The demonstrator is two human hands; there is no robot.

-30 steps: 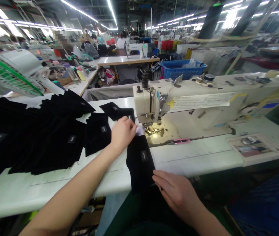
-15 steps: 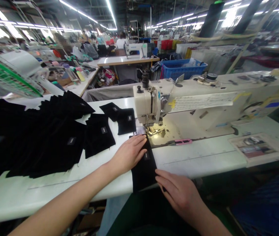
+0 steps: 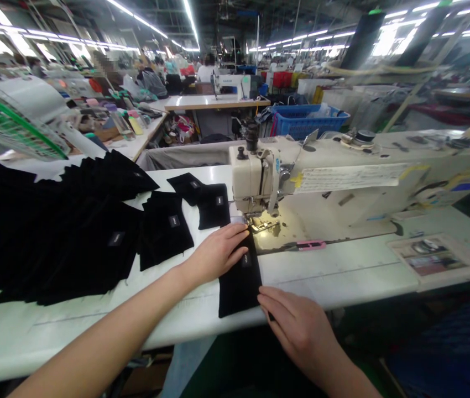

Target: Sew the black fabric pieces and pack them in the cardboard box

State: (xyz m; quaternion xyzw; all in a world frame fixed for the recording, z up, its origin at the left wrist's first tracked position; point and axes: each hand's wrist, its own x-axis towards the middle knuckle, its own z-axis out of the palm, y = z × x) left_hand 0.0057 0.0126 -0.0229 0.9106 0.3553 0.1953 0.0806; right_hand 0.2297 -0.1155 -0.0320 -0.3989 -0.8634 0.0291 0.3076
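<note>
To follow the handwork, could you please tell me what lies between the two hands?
In the head view, part of a black piece, with a label, lies between the left hand and right hand.

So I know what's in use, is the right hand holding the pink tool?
No, the pink tool lies by the sewing machine; the right hand touches black fabric.

The left forearm [image 3: 106, 329] slants up from the lower left to the left hand [image 3: 217, 251], palm down near centre; the right hand [image 3: 301, 320], lower right of centre, points its fingers up-left.
</note>
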